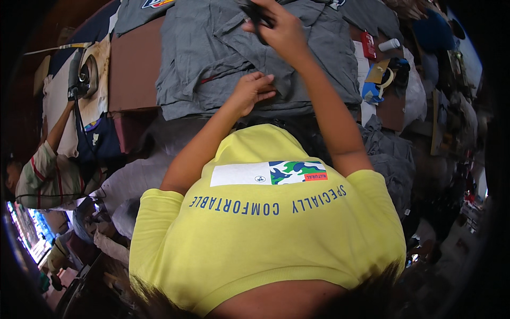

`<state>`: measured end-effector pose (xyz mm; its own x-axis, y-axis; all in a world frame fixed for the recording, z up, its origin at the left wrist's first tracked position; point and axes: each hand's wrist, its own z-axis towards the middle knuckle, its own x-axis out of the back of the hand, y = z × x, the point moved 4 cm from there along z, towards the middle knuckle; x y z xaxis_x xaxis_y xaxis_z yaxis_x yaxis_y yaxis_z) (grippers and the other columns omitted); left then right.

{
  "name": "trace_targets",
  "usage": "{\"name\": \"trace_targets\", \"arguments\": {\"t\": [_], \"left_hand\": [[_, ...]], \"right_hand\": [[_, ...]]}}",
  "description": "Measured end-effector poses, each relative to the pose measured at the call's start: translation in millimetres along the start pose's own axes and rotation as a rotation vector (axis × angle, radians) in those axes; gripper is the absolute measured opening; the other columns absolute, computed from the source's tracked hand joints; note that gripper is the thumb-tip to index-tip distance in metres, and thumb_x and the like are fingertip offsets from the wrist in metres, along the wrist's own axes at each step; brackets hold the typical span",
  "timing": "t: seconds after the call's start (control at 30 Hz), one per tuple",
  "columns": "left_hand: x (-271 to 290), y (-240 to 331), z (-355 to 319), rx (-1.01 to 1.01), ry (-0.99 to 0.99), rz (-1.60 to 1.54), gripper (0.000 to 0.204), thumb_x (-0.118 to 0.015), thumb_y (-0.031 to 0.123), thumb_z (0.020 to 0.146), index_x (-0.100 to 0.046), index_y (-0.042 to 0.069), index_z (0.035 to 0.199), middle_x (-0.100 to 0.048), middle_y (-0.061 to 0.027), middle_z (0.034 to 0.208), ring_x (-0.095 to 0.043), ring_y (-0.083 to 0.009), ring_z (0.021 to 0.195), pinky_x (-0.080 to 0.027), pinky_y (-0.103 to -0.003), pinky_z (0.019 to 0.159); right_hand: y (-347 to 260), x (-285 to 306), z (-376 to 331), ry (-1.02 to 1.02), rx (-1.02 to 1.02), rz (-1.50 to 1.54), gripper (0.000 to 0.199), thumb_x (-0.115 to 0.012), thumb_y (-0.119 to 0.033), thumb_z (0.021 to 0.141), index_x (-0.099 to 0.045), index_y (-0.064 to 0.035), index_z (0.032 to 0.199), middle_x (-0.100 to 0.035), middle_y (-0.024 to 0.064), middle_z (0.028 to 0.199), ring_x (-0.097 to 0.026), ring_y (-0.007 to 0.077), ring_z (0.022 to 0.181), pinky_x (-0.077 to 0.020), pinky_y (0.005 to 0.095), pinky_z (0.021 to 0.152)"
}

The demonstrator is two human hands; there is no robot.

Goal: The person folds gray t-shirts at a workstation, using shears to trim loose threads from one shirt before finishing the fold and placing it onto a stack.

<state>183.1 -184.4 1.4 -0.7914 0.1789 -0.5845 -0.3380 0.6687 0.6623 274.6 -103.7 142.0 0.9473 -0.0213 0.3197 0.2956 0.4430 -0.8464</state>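
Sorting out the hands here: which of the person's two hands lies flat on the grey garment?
The left hand, pressed on the grey garment near its front edge. The right hand is raised farther back, gripping a dark object.
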Motion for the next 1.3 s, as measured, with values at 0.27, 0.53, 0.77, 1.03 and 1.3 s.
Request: {"name": "trace_targets", "arguments": {"t": [0.27, 0.53, 0.77, 1.03, 1.3], "left_hand": [[1.8, 7.6, 4.1, -0.126, 0.166, -0.107, 0.012, -0.059, 0.012, 0.083, -0.057, 0.005, 0.093, -0.061, -0.0019, 0.087, -0.058, -0.0116, 0.078, -0.048, -0.025, 0.072], [-1.9, 18.0, 7.2, -0.163, 0.141, -0.106, 0.013, -0.058, 0.005, 0.082, -0.058, 0.004, 0.095, -0.061, -0.0019, 0.088, -0.058, -0.0112, 0.079, -0.048, -0.025, 0.074], [-3.8, 21.6, 7.0, -0.183, 0.094, -0.083, 0.016, -0.058, 0.0, 0.079, -0.058, 0.002, 0.095, -0.063, -0.0042, 0.086, -0.06, -0.012, 0.076, -0.051, -0.023, 0.069], [-5.5, 25.2, 3.9, -0.184, 0.089, -0.089, 0.015, -0.06, 0.0, 0.079, -0.058, 0.002, 0.094, -0.063, -0.0034, 0.085, -0.06, -0.0113, 0.075, -0.051, -0.023, 0.069], [-5.0, 25.7, 7.4, -0.133, 0.063, -0.169, 0.014, -0.06, 0.0, 0.08, -0.057, 0.002, 0.094, -0.062, -0.0035, 0.088, -0.06, -0.0114, 0.08, -0.051, -0.023, 0.073]], "right_hand": [[40.2, 44.2, -121.4, 0.001, -0.466, -0.016, 0.046, -0.074, -0.008, 0.068, -0.054, -0.0014, 0.108, -0.064, 0.0057, 0.077, -0.058, 0.0096, 0.068, -0.0462, 0.0241, 0.062], [31.8, 52.5, -178.2, -0.044, -0.614, -0.453, 0.057, -0.082, -0.025, 0.059, -0.054, -0.0071, 0.106, -0.058, 0.0078, 0.072, -0.055, 0.0145, 0.062, -0.0439, 0.0269, 0.059], [16.5, 52.6, -164.4, -0.097, -0.624, -0.493, 0.056, -0.079, -0.032, 0.06, -0.055, -0.0109, 0.106, -0.053, 0.0067, 0.066, -0.056, 0.0229, 0.06, -0.0437, 0.0338, 0.057], [15.4, 50.0, -159.8, -0.108, -0.543, -0.49, 0.054, -0.08, -0.027, 0.061, -0.054, -0.0067, 0.103, -0.051, 0.008, 0.059, -0.051, 0.0189, 0.052, -0.0406, 0.0291, 0.051], [21.8, 52.3, -177.7, -0.048, -0.551, -0.469, 0.049, -0.078, -0.026, 0.063, -0.054, -0.0066, 0.101, -0.056, 0.0161, 0.063, -0.059, 0.0263, 0.055, -0.0423, 0.0311, 0.05]]}}
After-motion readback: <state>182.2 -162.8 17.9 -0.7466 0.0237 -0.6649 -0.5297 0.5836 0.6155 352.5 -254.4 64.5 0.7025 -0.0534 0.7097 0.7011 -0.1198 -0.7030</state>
